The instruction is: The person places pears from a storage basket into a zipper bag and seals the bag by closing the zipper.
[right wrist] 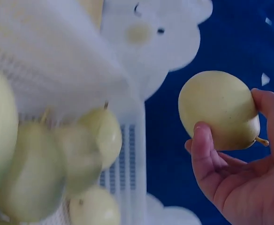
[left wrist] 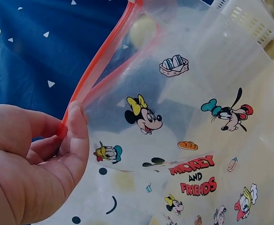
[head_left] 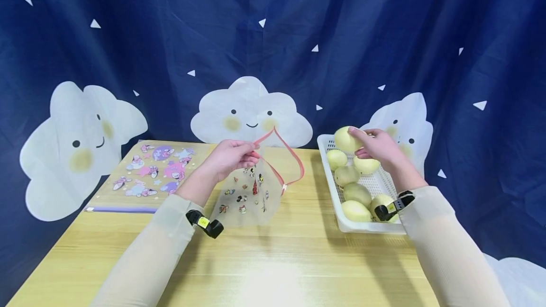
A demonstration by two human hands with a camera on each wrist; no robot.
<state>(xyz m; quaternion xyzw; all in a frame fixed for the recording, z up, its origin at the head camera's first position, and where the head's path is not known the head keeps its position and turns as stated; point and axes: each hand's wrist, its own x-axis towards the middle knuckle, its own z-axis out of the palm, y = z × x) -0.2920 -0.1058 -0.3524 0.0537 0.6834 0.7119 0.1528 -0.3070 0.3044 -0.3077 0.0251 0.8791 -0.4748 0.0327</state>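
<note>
Between thumb and fingers, my left hand [head_left: 232, 159] pinches the red-trimmed edge of a clear zip bag [left wrist: 198, 126] with cartoon prints. The bag's mouth gapes toward the right in the head view, and its body hangs down near the table. My right hand [head_left: 378, 147] grips a pale yellow-green pear [right wrist: 219, 110] by its sides, its short stem showing near the palm. This pear is held up over the far end of a white plastic basket [head_left: 371, 227]. Several more pears [head_left: 355, 211] lie inside the basket, some partly hidden by the right wrist.
A second clear bag [head_left: 149, 174] with pink and purple prints and a purple zip lies flat at the table's left. The wooden table [head_left: 213, 269] backs onto a dark blue curtain [head_left: 264, 51] printed with clouds. The basket stands on the right side.
</note>
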